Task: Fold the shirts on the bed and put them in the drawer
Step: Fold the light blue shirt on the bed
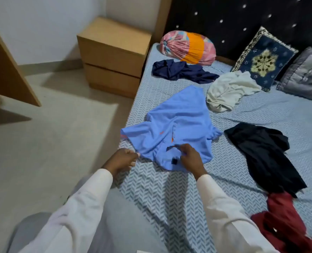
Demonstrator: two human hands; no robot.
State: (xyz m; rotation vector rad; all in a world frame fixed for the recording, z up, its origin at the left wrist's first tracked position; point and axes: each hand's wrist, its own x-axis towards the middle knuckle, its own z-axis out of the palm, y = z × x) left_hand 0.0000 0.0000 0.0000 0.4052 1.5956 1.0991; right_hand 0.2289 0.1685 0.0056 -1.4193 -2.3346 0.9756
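In the head view, a light blue shirt (173, 125) lies spread on the bed (169, 198), near the bed's left edge, with its collar end towards the person. The left hand (123, 159) is at the shirt's near left corner. Its fingers are curled together and pinch the edge of the cloth there. The right hand (189, 157) rests on the shirt just beside the collar, and its bent fingers and thumb pinch a small fold of the blue cloth. Both arms wear long white sleeves.

Four other shirts lie crumpled on the same sheet:
- a navy shirt (182, 71) lies far up, just beside a pink and orange bolster (188, 47);
- a cream shirt (228, 92) touches a blue patterned cushion (262, 59);
- a black shirt (261, 154) lies to the right of the blue one, apart from it;
- a dark red shirt (282, 221) lies at the near right, touching the lower end of the black one.

A grey pillow (304, 73) leans at the dark headboard (242, 19). A wooden bedside cabinet (113, 55) stands on the floor against the bed's left side, and both its drawers are closed.
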